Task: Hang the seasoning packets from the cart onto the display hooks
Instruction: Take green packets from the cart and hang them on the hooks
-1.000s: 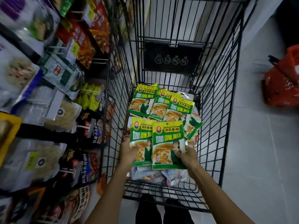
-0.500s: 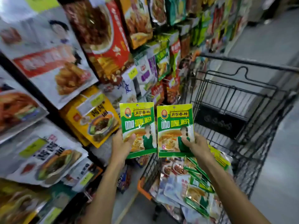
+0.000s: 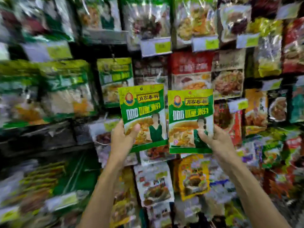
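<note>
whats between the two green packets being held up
Nothing. In the head view the left packet and the right packet sit side by side, almost edge to edge, with no object and hardly any gap between them.

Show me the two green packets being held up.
left-hand packet (image 3: 143,111), head view, on its green title band.
right-hand packet (image 3: 190,115), head view, on its green title band.

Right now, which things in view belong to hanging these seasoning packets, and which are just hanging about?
Job: left green packet, gripped by the left hand; right green packet, gripped by the right hand; similar green packet hanging on the display behind, blurred.
Just there: red packet; yellow packet below; price tag.
</note>
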Demonstrator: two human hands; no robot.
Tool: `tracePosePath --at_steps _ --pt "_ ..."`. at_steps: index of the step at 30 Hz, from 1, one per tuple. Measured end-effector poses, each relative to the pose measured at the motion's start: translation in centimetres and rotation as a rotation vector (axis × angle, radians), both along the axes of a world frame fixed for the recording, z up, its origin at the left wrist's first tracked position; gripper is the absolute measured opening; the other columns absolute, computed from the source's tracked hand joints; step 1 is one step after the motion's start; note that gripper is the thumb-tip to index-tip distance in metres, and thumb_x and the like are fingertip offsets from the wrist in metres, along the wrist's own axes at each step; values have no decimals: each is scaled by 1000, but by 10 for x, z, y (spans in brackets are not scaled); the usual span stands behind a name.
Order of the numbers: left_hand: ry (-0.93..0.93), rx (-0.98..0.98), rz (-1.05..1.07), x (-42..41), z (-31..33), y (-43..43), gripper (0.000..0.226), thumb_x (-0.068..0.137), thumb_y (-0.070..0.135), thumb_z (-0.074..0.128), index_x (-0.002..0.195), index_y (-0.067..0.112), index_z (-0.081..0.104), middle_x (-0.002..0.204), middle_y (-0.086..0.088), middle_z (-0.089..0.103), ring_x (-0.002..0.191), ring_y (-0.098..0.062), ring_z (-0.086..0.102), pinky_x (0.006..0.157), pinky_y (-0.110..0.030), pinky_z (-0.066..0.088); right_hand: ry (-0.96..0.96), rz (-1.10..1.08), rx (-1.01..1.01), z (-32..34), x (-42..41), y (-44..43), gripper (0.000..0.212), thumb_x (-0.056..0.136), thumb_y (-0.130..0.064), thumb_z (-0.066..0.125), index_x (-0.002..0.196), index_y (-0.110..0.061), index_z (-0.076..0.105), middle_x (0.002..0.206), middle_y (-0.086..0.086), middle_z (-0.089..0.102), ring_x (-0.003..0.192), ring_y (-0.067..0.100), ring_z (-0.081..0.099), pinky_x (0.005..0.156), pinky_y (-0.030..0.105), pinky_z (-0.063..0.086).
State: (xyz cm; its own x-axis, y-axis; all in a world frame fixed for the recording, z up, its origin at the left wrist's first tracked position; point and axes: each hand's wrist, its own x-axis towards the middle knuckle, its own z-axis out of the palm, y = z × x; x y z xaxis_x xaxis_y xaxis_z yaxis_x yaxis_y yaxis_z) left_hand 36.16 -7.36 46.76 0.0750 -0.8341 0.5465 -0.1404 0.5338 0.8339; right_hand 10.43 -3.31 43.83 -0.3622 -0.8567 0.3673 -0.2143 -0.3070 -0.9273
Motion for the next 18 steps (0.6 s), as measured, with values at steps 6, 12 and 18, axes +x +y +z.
tracePosePath --at_steps 6,12,18 --pt "84 -121 115 94 59 5 22 90 14 61 109 27 58 108 5 67 100 -15 62 63 -14 51 -7 263 -136 66 84 -43 15 90 -18 61 105 -21 63 96 -5 71 93 11 67 78 27 52" --pt "102 -166 297 162 92 5 41 91 18 61 130 17 49 130 3 56 122 -19 51 60 -4 44 -8 385 -150 101 145 -74 20 91 -18 62 110 -12 63 103 5 69 100 23 65 87 40 50" --pt "100 -138 379 194 107 1 59 89 20 64 141 7 39 143 -9 46 131 -26 44 104 -49 43 -15 387 -122 122 169 -99 17 90 -16 63 106 -8 65 107 13 69 100 27 65 89 45 51"
